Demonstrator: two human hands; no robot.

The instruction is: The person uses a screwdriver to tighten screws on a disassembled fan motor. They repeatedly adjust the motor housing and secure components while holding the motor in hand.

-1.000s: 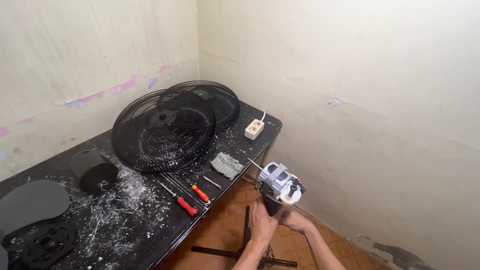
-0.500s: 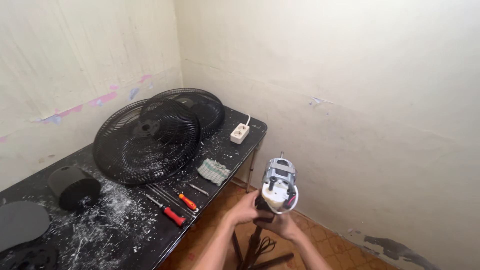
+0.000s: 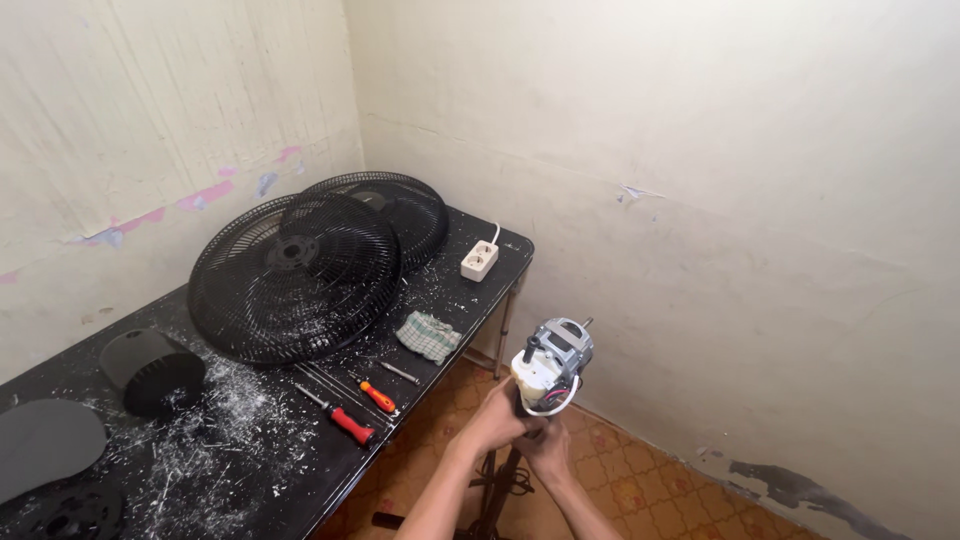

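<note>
Since half a second before, the bare fan motor [image 3: 553, 363] had tipped a little: its grey metal end now leaned up and away from me, with the white plastic housing lower and nearer my hands. Both hands had stayed under it, and my view had slid rightward, so the black table [image 3: 300, 470] took up more of the left side.

Left hand [image 3: 497, 420] was curled around the neck just beneath the motor, fingers closed on it as far as I could see. Right hand [image 3: 547, 450] sat just below and behind the left, touching it, also closed on the stand [image 3: 497, 490]; how tightly it gripped I could not tell, since the left hand covered part of it. The motor stood atop that dark stand, just off the table's near right edge, over the orange tiled floor [image 3: 640, 480].

Left of the motor, on the table, lay a checked rag [image 3: 428, 335], and beyond that two black fan grilles [image 3: 295, 275] overlapping each other. Nearer me than the rag were two screwdrivers, one orange-handled [image 3: 378, 397], one red-handled [image 3: 350, 424]. A white power strip [image 3: 479, 261] sat at the table's far corner, behind the motor. Judging from the tilt, I was turning the motor head on its neck, not lifting it away.
</note>
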